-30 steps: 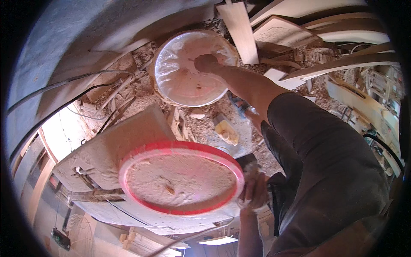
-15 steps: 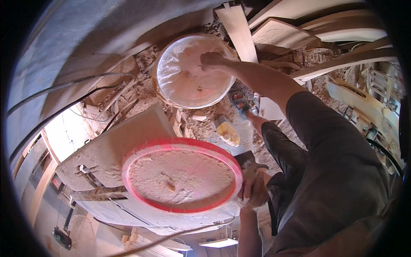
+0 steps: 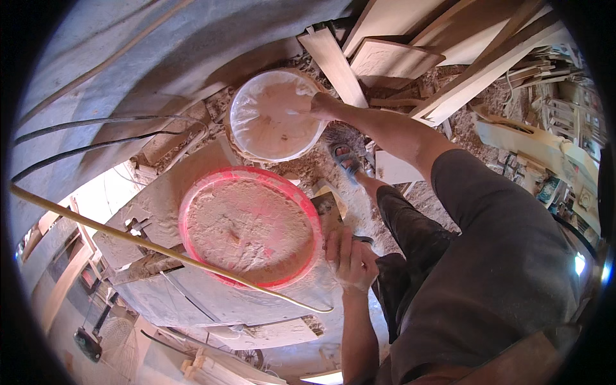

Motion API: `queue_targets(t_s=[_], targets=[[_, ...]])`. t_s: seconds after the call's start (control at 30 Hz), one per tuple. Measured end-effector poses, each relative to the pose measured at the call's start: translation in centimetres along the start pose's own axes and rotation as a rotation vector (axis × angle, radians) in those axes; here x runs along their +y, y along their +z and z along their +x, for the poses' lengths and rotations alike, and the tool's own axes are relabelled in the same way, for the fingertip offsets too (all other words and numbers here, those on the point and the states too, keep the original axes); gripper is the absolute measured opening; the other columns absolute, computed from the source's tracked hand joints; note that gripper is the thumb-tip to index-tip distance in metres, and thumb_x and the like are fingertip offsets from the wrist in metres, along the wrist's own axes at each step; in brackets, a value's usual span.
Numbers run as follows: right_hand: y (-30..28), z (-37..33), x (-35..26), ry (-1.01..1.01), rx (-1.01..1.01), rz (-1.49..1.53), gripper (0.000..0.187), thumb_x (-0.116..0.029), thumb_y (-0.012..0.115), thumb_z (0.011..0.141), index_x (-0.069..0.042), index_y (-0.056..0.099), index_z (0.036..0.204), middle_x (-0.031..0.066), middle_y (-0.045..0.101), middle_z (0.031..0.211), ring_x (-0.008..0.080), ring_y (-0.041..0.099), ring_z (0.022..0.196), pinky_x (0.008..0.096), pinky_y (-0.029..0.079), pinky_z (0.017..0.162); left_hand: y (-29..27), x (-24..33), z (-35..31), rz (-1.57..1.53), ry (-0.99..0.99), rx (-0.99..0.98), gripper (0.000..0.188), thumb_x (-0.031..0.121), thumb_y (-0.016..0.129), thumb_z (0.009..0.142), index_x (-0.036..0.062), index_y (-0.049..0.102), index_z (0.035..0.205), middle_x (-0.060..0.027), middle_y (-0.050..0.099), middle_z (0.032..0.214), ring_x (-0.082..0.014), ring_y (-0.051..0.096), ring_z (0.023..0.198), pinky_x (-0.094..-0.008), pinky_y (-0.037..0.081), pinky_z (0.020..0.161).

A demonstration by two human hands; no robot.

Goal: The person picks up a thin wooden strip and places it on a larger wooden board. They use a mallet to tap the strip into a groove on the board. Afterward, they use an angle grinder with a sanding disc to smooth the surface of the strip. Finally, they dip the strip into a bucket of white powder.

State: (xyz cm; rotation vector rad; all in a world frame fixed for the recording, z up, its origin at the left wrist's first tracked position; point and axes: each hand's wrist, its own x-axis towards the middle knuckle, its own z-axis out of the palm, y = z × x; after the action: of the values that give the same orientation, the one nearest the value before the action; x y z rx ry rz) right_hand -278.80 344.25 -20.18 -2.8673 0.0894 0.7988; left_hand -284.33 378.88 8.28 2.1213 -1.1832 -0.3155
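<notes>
A round red basin (image 3: 301, 256) filled with pale, pinkish sawdust lies in front of me, over a board-topped workbench. My left hand (image 3: 351, 258) is closed at its right rim, fingers curled by the edge. A dark flat piece (image 3: 330, 210) shows just beyond those fingers; I cannot make out what it is. Farther off stands a bucket (image 3: 241, 140) lined with a clear plastic bag (image 3: 251, 109), with sawdust inside. My right hand (image 3: 323, 106) is closed at the bucket's right side and seems to pinch the liner; its fingertips are partly hidden.
Boards (image 3: 388, 64) lean at the back right, beside a long plank (image 3: 337, 67). Sawdust and wood scraps cover the floor around a sandaled foot (image 3: 344, 158). A yellow hose (image 3: 160, 253) crosses over the basin's front. Dark cables (image 3: 96, 120) hang at the left by the grey wall.
The basin has levelled from its steeper tilt and shifted left together with my left hand. My right hand has drawn from inside the bucket toward its right rim. The yellow hose now crosses the basin.
</notes>
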Motion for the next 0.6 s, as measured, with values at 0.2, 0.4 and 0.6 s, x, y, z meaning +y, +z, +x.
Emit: queue_targets(t_s=[0.2, 0.4, 0.6], targets=[[-3.9, -3.9, -0.9, 0.704, -0.016, 0.846, 0.045, -0.037, 0.070, 0.081, 0.007, 0.072, 0.094, 0.0268, 0.071, 0.091, 0.0379, 0.073, 0.088, 0.0464, 0.060, 0.077, -2.4, 2.0, -1.5, -0.758, -1.208, 0.400, 0.037, 0.026, 0.054, 0.101, -0.0035, 0.061, 0.123, -0.0208, 0.068, 0.113, -0.0291, 0.069, 0.091, -0.0394, 0.057, 0.084], [-4.0, -3.8, -0.3, 0.658, 0.194, 0.876, 0.046, -0.037, 0.071, 0.080, 0.004, 0.073, 0.101, 0.0260, 0.073, 0.094, 0.0369, 0.074, 0.087, 0.0441, 0.059, 0.080, -6.3, -1.0, 1.1, -1.030, -1.526, 0.649, 0.042, 0.036, 0.057, 0.100, -0.0034, 0.060, 0.113, -0.0210, 0.070, 0.102, -0.0243, 0.067, 0.081, -0.0346, 0.058, 0.073], [-0.7, -4.7, 4.1, 0.597, 0.019, 0.748, 0.035, -0.022, 0.063, 0.081, 0.005, 0.073, 0.099, 0.0255, 0.074, 0.090, 0.0356, 0.074, 0.085, 0.0453, 0.058, 0.080, -5.8, -1.6, 1.8, -0.849, -1.590, 0.566, 0.042, 0.037, 0.058, 0.096, -0.0034, 0.060, 0.109, -0.0216, 0.070, 0.097, -0.0249, 0.065, 0.075, -0.0366, 0.057, 0.068]])
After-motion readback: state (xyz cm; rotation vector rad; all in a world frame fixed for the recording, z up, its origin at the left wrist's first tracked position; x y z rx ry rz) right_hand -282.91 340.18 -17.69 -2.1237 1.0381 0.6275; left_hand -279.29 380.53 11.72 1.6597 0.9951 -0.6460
